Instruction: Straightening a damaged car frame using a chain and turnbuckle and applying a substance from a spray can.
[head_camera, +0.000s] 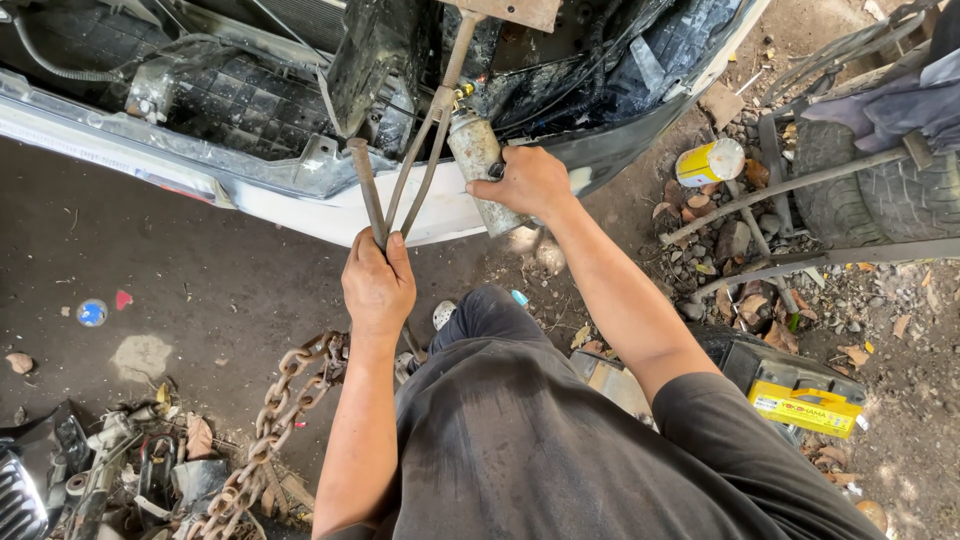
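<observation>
Left hand (377, 285) clenched around thin metal rods (412, 178), beside a rusty chain (268, 425) trailing over the dirt floor (200, 290). Right hand (527, 183) closed on a grimy gas canister (480, 165), held upright just right of the rods. Beyond both, white car bumper (300, 205) and dark open engine bay (240, 90).

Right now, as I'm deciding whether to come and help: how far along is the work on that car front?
Done: the car's front is stripped, its inner parts bare. In hand: the left hand grips long metal tongs reaching up to a rusty bracket, and the right hand holds a worn gas canister beside them. Left: the white bumper hangs unfinished.
</observation>
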